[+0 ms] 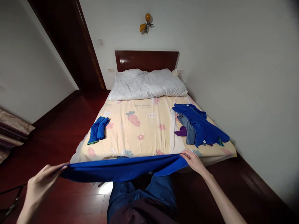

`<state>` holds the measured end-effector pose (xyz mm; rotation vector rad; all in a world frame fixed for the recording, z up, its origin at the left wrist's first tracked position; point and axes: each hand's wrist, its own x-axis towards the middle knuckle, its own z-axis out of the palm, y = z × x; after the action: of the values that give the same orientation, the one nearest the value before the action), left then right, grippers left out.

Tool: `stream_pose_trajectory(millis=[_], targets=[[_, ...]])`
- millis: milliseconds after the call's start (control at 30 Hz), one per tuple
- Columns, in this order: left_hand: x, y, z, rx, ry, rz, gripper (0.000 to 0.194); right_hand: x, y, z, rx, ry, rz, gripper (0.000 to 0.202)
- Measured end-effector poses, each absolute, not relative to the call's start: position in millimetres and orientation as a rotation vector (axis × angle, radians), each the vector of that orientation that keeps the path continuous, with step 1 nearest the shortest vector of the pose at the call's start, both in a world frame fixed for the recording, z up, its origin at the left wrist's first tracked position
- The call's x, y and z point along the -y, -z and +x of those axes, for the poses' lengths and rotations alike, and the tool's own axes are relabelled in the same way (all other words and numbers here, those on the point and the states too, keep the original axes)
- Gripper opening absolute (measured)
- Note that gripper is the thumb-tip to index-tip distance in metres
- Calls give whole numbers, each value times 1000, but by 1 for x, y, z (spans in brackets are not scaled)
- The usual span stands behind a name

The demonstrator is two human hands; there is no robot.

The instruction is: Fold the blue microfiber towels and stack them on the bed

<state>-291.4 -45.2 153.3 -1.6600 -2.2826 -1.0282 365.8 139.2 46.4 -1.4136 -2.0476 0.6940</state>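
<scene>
One patterned curtain (11,133) hangs at the left edge of the frame, and one dark doorway (63,40) fills part of the upper left. At lower left, the left hand (46,178) pinches one end of a single blue cloth (121,169) between thumb and fingers; the cloth stretches across the lower middle of the frame, in front of the foot of the one bed (151,126). On the bed, left of centre, lies one folded blue bundle (99,129) with a green edge. In the upper middle are one wooden headboard (147,60), one pale heap of bedding (149,82) against it, and one wall lamp (146,25) with two amber shades. At bottom centre, two legs in blue trousers (161,189) show below the cloth. Right of centre, the right hand (191,158) pinches the cloth's other end by its upper edge. Beyond it, at middle right, one loose pile (203,124) rests on the bed, showing blue, grey and purple pieces; they overlap too much to count surely.
</scene>
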Motion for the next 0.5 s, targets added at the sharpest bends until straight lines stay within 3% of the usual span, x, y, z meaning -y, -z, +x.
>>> stream_pose_trajectory(millis=[200, 333, 500], targets=[[-60, -200, -288, 2322, 935, -1926, 62, -210, -90, 386, 2079, -443, -1513, 43], [-107, -240, -273, 2252, 825, -2026, 73, -256, -141, 400, 2158, -358, -1469, 37], [-141, -234, -271, 2144, 868, -1860, 74, -275, -173, 418, 2158, -106, -1456, 28]])
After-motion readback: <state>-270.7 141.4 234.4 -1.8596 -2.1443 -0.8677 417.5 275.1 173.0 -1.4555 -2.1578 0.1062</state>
